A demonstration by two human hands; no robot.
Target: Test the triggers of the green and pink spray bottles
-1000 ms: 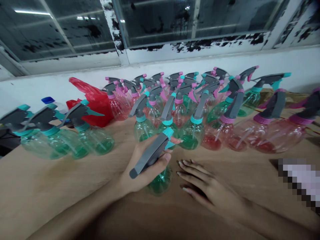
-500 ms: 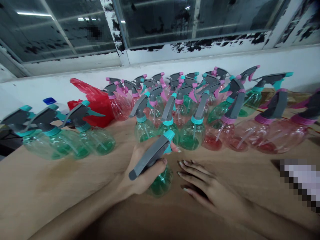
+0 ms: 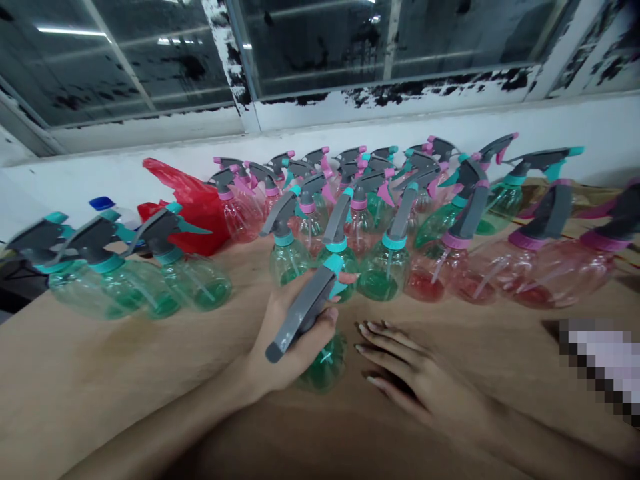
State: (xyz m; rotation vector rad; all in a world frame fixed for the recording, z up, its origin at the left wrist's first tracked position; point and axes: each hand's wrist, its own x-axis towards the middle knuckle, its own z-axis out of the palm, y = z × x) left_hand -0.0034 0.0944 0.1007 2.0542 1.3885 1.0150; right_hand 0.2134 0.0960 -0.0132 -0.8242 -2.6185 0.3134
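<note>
My left hand [image 3: 285, 333] is wrapped round the neck of a green spray bottle [image 3: 326, 363] in front of me. The bottle's grey trigger head, with a turquoise nozzle, points away from me, and its collar is hidden by my fingers. My right hand [image 3: 400, 363] rests palm down on the wooden table [image 3: 200, 353], just right of that bottle and apart from it, its fingers stretched out. Right behind the held bottle stand a green spray bottle [image 3: 383, 277] and two more like it. A pink spray bottle [image 3: 427, 283] stands to their right.
Several green spray bottles [image 3: 193, 283] stand at the left. More pink and green bottles crowd the back by the white wall [image 3: 65, 177]. A red plastic bag [image 3: 200, 223] and a blue-capped bottle [image 3: 103, 203] lie behind the left group. A blurred-out object [image 3: 607, 360] is at the right.
The trigger head in my left hand has turned and shifted slightly, its rear end moving a little to the right. My right hand has stayed in place.
</note>
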